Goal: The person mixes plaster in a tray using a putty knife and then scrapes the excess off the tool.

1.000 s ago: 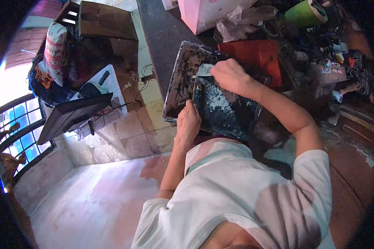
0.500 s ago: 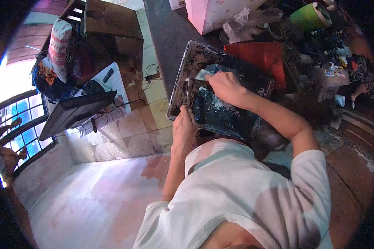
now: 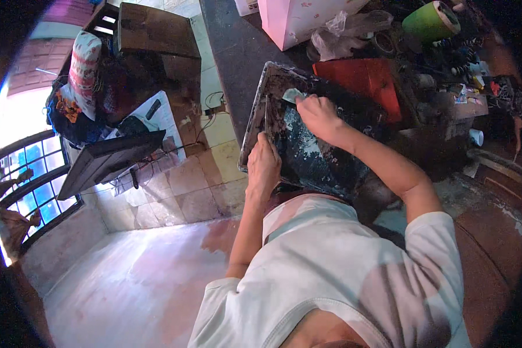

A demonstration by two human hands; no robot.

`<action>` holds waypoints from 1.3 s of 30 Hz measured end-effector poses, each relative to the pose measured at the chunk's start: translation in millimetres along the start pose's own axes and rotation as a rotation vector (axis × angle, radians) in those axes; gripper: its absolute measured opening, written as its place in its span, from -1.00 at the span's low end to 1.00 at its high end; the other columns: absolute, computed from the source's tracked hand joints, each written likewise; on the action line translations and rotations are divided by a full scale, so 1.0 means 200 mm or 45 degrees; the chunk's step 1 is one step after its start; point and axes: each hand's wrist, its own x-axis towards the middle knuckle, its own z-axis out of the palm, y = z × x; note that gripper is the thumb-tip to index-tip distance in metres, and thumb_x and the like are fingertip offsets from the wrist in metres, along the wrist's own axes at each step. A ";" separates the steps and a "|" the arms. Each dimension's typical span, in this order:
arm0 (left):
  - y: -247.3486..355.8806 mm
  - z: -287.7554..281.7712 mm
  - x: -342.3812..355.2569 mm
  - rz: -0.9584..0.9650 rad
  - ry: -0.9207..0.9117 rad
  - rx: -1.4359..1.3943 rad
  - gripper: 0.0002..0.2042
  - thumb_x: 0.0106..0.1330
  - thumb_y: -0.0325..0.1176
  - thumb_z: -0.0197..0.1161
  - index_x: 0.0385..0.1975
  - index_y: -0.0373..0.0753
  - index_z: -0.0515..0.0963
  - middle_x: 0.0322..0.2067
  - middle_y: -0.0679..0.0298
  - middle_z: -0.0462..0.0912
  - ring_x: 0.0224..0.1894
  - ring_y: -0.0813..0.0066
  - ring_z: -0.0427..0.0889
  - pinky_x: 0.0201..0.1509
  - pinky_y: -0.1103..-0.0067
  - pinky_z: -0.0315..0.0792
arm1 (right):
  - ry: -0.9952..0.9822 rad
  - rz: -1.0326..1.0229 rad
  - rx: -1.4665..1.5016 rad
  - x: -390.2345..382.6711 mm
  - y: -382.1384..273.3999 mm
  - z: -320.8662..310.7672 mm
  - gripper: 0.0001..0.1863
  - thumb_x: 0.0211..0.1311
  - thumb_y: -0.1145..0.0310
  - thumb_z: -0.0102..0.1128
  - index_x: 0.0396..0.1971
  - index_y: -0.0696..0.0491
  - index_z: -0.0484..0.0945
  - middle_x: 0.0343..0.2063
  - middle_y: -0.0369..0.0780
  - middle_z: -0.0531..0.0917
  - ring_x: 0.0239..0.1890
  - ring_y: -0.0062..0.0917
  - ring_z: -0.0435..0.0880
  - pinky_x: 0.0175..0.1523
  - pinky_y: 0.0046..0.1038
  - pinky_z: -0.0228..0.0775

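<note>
A dark, crusted tray [image 3: 252,124] with flaking pale patches is tilted in front of my body. My left hand [image 3: 264,162] is closed on its left part, by a thin upright strip [image 3: 265,116] that runs up inside it. My right hand [image 3: 322,116] grips a small pale, flat scraper [image 3: 291,94] against the tray's upper inside, near that strip. The scraper's handle is hidden by my fingers.
A dark worktop [image 3: 220,35] holds a pink-white bag [image 3: 287,20], crumpled plastic [image 3: 342,40], a red panel [image 3: 365,87], a green container [image 3: 429,23] and jumbled tools. At left are a dark screen [image 3: 104,162], a wooden cabinet [image 3: 151,29] and a barred window [image 3: 29,185].
My right hand and the scraper dipped half a second ago and are now higher in the tray. My left hand still grips it, and the tray has shifted slightly rightward in view.
</note>
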 end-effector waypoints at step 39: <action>-0.02 0.12 0.10 -0.101 -0.094 0.103 -0.86 0.27 -0.45 -0.16 -0.31 -0.38 0.30 -0.49 -0.19 0.52 -0.36 -0.14 0.54 -0.30 0.15 0.42 | -0.203 0.034 -0.043 -0.11 0.01 0.01 -0.70 0.05 0.46 -0.05 -0.18 0.12 0.50 -0.51 -0.07 0.58 -0.38 -0.20 0.60 -0.24 -0.17 0.44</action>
